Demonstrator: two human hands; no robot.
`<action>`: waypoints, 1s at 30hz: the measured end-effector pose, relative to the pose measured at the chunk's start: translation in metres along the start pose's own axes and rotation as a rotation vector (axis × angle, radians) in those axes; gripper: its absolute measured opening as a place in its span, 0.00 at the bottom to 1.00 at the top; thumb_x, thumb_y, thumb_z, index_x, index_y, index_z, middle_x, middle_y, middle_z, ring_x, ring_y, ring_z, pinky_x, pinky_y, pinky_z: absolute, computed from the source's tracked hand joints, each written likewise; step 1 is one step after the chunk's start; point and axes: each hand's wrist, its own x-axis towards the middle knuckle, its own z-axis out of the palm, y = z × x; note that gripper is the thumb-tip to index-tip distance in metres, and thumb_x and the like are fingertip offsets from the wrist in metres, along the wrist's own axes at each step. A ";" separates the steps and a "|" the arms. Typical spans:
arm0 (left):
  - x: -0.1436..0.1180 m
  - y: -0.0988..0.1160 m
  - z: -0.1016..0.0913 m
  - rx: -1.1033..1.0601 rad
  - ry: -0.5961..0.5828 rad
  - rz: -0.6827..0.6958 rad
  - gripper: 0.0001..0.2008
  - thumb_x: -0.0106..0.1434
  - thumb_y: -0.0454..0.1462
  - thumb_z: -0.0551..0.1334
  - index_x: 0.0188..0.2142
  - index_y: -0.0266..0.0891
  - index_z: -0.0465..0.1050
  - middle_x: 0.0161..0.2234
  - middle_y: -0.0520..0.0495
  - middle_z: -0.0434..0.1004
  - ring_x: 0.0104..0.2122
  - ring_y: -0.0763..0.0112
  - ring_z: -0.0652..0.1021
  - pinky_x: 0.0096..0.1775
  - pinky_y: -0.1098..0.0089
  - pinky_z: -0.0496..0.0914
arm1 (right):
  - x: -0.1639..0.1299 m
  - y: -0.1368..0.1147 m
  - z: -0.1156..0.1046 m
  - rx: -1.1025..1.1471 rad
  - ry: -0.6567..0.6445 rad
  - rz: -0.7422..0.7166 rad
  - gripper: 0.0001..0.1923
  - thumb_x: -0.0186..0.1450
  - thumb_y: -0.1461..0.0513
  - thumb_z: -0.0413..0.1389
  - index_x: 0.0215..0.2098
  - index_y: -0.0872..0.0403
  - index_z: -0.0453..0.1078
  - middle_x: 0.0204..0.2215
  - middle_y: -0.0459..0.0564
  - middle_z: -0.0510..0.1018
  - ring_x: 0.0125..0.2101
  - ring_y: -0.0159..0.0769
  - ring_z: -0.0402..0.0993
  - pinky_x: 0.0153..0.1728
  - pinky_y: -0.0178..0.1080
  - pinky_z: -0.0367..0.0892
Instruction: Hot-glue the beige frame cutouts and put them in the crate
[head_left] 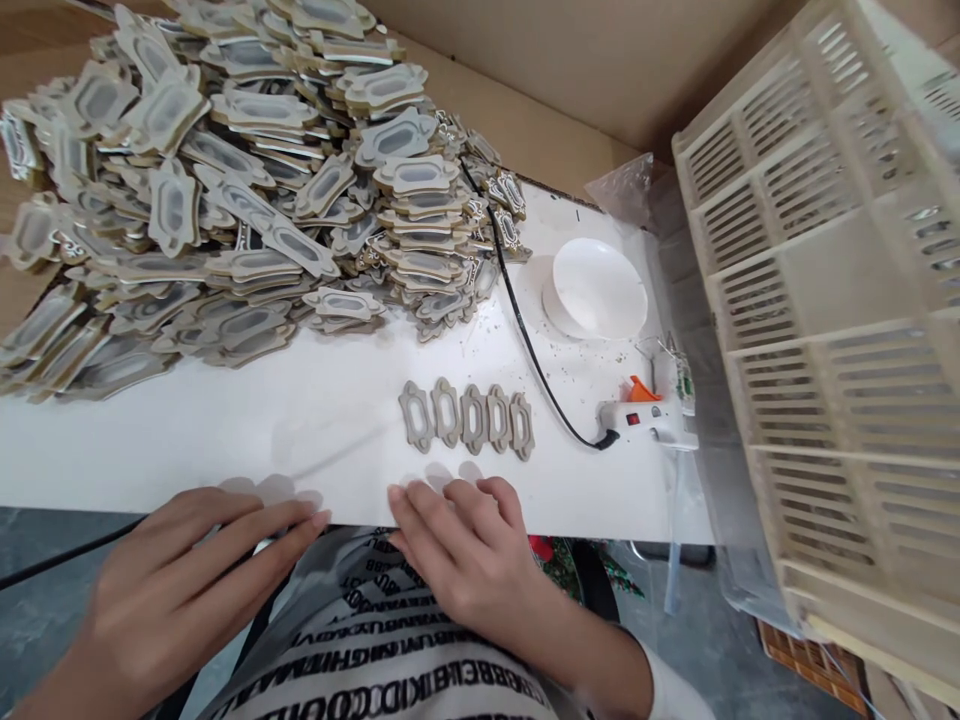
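My left hand [187,585] lies flat at the near edge of the white table [225,430], fingers stretched toward the right, holding nothing. My right hand [465,550] rests at the same edge with its fingertips on the tabletop, empty too. Just beyond the right hand, a row of several small wooden ornate frames [466,418] overlaps on the table. A big heap of similar frame pieces [225,180], many with grey centres, fills the far left of the table.
A white glue gun [645,420] with an orange trigger lies at the right, its black cord [525,330] running back across the table. A white round dish [596,288] sits behind it. A cream slatted plastic crate [832,300] stands at the right. Cardboard wall behind.
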 end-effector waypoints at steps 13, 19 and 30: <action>0.019 0.008 0.005 -0.112 0.009 -0.026 0.29 0.66 0.26 0.62 0.60 0.58 0.70 0.46 0.58 0.84 0.43 0.66 0.82 0.46 0.62 0.77 | -0.008 0.003 -0.001 0.089 0.172 -0.001 0.12 0.71 0.67 0.57 0.33 0.52 0.82 0.35 0.44 0.84 0.36 0.33 0.70 0.35 0.40 0.61; 0.032 0.010 0.014 -0.043 0.036 -0.071 0.16 0.65 0.26 0.65 0.49 0.44 0.77 0.46 0.53 0.84 0.44 0.66 0.80 0.48 0.63 0.77 | -0.004 0.028 -0.006 -0.022 0.311 0.220 0.06 0.67 0.69 0.61 0.39 0.55 0.79 0.31 0.49 0.84 0.34 0.38 0.72 0.35 0.42 0.63; 0.036 0.011 0.012 -0.067 0.166 -0.076 0.20 0.64 0.27 0.67 0.52 0.48 0.76 0.42 0.51 0.84 0.41 0.66 0.83 0.47 0.62 0.80 | 0.009 0.050 0.003 -0.221 0.288 0.210 0.08 0.66 0.70 0.62 0.35 0.52 0.80 0.30 0.48 0.82 0.35 0.38 0.72 0.39 0.44 0.55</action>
